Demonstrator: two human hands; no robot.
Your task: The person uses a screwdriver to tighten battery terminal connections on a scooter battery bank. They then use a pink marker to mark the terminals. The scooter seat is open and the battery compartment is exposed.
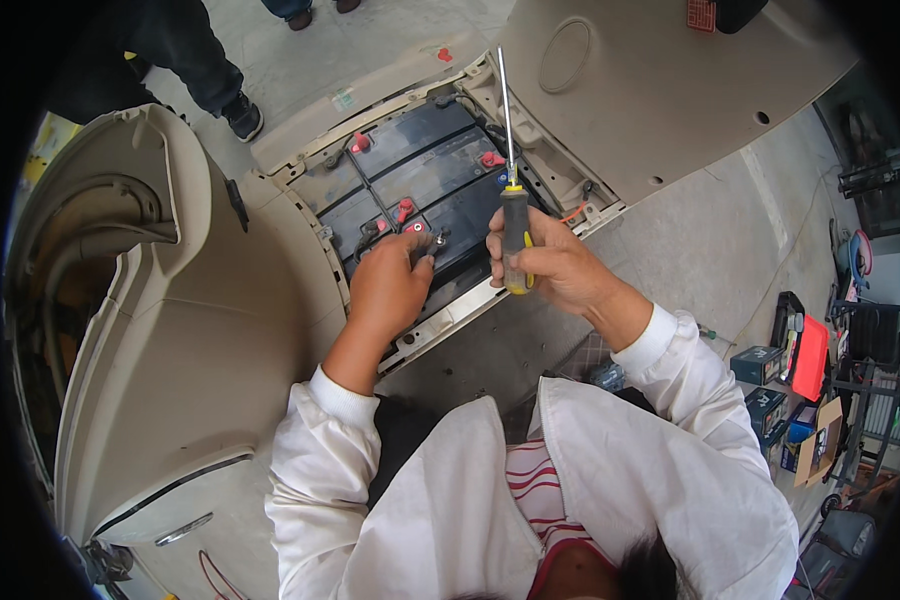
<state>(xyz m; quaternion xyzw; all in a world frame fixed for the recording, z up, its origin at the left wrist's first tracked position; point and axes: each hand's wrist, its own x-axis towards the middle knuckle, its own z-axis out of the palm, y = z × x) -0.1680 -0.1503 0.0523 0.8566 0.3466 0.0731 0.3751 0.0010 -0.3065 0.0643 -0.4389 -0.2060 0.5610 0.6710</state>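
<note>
Head view: the right hand (555,262) has its fingers wrapped around a black-and-yellow metal screwdriver (516,225); the left hand (382,283) is at black, boxy batteries (425,172) — can't tell if its fingers pinch anything.

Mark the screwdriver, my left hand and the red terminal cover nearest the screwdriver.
Screwdriver (514,208): head view, on the upper part of its dark handle.
Left hand (388,275): head view, on the back of the hand.
Red terminal cover (491,159): head view, on the middle of its red surface.
</note>
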